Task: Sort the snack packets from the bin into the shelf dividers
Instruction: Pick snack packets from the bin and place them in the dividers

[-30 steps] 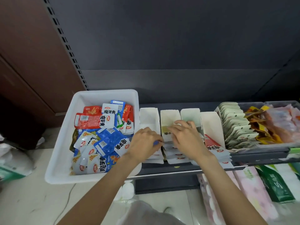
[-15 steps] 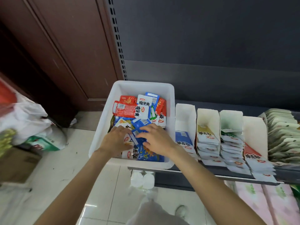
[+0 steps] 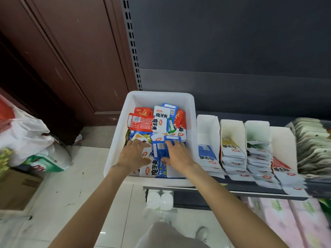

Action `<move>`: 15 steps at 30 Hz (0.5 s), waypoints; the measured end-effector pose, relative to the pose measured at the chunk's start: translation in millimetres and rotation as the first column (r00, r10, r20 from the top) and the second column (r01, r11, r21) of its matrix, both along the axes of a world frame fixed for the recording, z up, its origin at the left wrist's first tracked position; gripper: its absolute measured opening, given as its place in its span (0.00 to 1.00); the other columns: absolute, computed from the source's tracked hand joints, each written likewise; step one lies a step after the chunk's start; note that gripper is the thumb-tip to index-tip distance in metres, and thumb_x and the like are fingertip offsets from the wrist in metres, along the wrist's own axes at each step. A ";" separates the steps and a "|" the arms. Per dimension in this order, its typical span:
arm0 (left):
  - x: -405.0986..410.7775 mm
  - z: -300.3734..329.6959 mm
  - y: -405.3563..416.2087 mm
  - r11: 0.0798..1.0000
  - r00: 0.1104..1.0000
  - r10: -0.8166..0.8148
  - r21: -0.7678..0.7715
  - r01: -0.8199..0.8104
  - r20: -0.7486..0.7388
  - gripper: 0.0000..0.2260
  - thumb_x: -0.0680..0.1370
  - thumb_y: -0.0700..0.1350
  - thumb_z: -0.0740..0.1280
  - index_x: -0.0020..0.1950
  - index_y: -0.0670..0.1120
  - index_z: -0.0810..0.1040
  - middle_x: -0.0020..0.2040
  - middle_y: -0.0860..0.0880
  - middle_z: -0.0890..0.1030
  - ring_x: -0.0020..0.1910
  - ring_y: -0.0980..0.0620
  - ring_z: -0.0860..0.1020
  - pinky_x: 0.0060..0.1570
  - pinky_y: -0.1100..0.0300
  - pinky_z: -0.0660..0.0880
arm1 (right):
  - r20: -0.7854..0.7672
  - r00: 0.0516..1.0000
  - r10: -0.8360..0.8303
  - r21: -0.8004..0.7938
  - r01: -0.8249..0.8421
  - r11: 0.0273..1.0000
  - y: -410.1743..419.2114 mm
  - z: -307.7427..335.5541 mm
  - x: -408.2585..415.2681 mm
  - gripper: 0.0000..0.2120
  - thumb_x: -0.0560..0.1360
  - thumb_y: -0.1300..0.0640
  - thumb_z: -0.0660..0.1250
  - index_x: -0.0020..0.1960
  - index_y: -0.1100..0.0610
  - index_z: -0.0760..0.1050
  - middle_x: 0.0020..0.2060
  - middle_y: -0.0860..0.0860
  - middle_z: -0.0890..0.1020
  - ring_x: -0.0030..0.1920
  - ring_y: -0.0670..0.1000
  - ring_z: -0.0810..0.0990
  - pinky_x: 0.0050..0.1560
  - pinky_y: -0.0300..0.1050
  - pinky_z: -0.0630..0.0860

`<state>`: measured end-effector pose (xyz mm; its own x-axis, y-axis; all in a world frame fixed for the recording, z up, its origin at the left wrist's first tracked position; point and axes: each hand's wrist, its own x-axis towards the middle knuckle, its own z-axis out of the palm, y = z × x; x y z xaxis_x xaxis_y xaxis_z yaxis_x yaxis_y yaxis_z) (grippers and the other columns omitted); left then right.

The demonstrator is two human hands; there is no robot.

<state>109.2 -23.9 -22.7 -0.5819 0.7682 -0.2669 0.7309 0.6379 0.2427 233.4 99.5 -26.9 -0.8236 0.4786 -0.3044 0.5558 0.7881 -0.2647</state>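
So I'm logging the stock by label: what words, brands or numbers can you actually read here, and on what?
"魔芋爽": white packet at the back of the white bin.
"魔芋爽": blue packet at the bin's front, below both hands.
"20%": yellow packet by the left hand.
Barcode digits on the blue packet at the right hand: too small.
Print on packets in the shelf dividers: blurred.

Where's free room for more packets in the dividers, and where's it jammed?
Free: back of the leftmost divider, behind its blue packets; the backs of the next two dividers too. Jammed: divider fronts, stacks spilling over the shelf edge; bin middle, under both hands.
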 end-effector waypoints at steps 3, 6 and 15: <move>3.3 -1.8 -0.1 1.000 0.999 -0.018 0.009 0.019 -0.029 0.24 0.74 0.55 0.68 0.69 0.59 0.68 0.69 0.53 0.67 0.68 0.50 0.63 0.66 0.54 0.65 | 0.002 0.999 -0.049 0.040 0.049 0.998 -1.4 -0.9 -0.5 0.29 0.76 0.50 0.68 0.71 0.58 0.60 0.63 0.58 0.73 0.62 0.58 0.72 0.58 0.49 0.72; 6.2 -3.4 -1.2 0.999 0.997 -0.040 0.001 0.040 -0.067 0.23 0.75 0.55 0.67 0.69 0.59 0.67 0.70 0.52 0.66 0.69 0.49 0.61 0.67 0.53 0.64 | -0.085 0.995 -0.055 0.095 0.063 0.993 -5.5 7.3 -0.1 0.24 0.76 0.61 0.65 0.70 0.60 0.62 0.59 0.58 0.77 0.57 0.57 0.77 0.52 0.48 0.75; 49.5 42.4 4.5 0.593 0.696 0.179 0.488 -0.640 0.695 0.09 0.78 0.50 0.65 0.58 0.54 0.75 0.57 0.52 0.78 0.56 0.54 0.76 0.56 0.56 0.74 | -0.458 0.534 -0.710 -0.744 0.207 0.636 3.9 76.8 54.7 0.22 0.75 0.68 0.65 0.65 0.52 0.70 0.53 0.54 0.82 0.50 0.48 0.82 0.34 0.34 0.78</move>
<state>158.8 -19.4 19.7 -0.8102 0.5609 -0.1703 0.0213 0.3185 0.9477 288.1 103.4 49.9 -0.5901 0.7974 -0.1264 0.2430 0.0261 -0.9697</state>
